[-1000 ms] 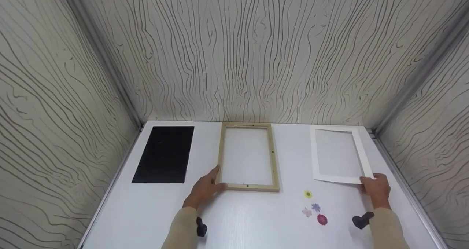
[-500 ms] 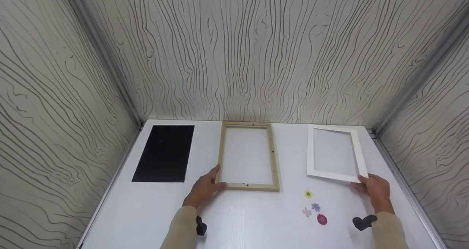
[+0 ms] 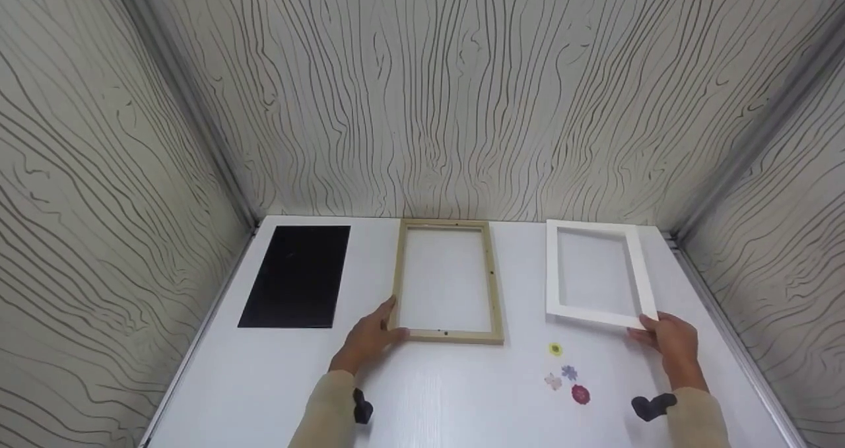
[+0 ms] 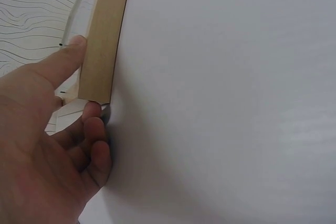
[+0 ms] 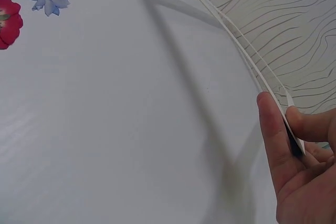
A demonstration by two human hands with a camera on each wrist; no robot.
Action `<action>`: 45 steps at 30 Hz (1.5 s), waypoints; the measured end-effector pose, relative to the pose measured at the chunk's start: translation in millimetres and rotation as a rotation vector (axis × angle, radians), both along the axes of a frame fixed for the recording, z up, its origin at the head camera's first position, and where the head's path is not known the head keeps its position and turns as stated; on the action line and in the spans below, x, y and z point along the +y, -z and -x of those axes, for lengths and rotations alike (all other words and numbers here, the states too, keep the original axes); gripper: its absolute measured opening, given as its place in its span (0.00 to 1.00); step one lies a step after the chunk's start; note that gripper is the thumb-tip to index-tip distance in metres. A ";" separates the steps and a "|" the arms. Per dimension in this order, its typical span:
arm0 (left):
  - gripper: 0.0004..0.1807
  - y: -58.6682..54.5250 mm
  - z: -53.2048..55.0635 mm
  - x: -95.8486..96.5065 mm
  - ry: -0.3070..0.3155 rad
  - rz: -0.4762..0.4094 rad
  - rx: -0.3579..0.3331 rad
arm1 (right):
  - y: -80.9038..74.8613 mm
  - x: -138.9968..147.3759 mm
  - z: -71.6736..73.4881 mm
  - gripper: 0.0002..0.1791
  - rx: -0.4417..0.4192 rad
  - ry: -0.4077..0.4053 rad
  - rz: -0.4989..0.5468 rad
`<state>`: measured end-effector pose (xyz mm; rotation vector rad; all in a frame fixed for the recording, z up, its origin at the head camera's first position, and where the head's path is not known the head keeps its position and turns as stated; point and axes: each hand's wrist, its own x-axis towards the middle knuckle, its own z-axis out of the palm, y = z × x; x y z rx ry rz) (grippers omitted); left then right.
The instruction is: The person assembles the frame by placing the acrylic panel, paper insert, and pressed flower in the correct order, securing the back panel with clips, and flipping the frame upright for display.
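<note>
My left hand (image 3: 366, 339) holds the near left corner of a light wooden picture frame (image 3: 454, 336), which lies on the white table. In the left wrist view, the thumb lies along one side of the wood and the other fingers curl at the corner. My right hand (image 3: 673, 342) pinches the near right corner of a white picture mat (image 3: 642, 273) between thumb and fingers. The mat is raised off the table, and its shadow (image 5: 189, 87) falls on the surface in the right wrist view.
A black rectangular panel (image 3: 296, 276) lies left of the wooden frame. Several pressed flowers lie near the right hand: yellow (image 3: 555, 349), blue-purple (image 3: 569, 373), pale pink (image 3: 552, 382) and red (image 3: 580, 395). Patterned walls (image 3: 429, 105) enclose the table's back and sides.
The right hand has lifted the white mat and carried it a little to the left. The left hand and the wooden frame have stayed in place.
</note>
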<state>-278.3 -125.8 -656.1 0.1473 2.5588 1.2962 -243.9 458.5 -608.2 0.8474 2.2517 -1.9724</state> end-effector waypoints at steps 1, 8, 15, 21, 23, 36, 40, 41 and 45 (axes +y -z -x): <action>0.50 0.0 0.3 -0.1 0.000 -0.003 0.001 | -0.3 -1.3 0.0 0.38 0.002 -0.002 0.002; 0.50 -0.2 1.0 -0.5 0.010 -0.005 0.004 | -3.7 -11.7 1.3 0.37 0.023 -0.015 -0.026; 0.50 -1.4 -0.1 1.3 -0.006 -0.001 -0.015 | -7.6 -21.3 2.3 0.38 0.047 -0.031 -0.030; 0.49 -2.8 -1.1 1.3 -0.011 0.002 -0.017 | -9.4 -31.7 4.0 0.37 0.058 -0.032 -0.006; 0.49 -3.2 -1.1 1.3 -0.011 -0.004 -0.017 | -9.3 -35.5 5.0 0.36 0.060 -0.033 -0.007; 0.49 -1.7 -0.5 2.5 -0.025 -0.006 -0.027 | -12.5 -62.4 10.7 0.35 0.083 -0.078 -0.038; 0.49 -1.0 -0.9 1.8 -0.028 -0.016 -0.038 | -13.4 -69.3 12.0 0.34 0.076 -0.093 -0.059; 0.49 -1.1 -0.7 1.7 -0.029 -0.016 -0.041 | -13.3 -70.9 12.4 0.34 0.077 -0.097 -0.062; 0.49 -1.2 -0.1 1.6 -0.023 -0.006 -0.037 | -13.0 -76.8 14.5 0.33 0.095 -0.113 -0.079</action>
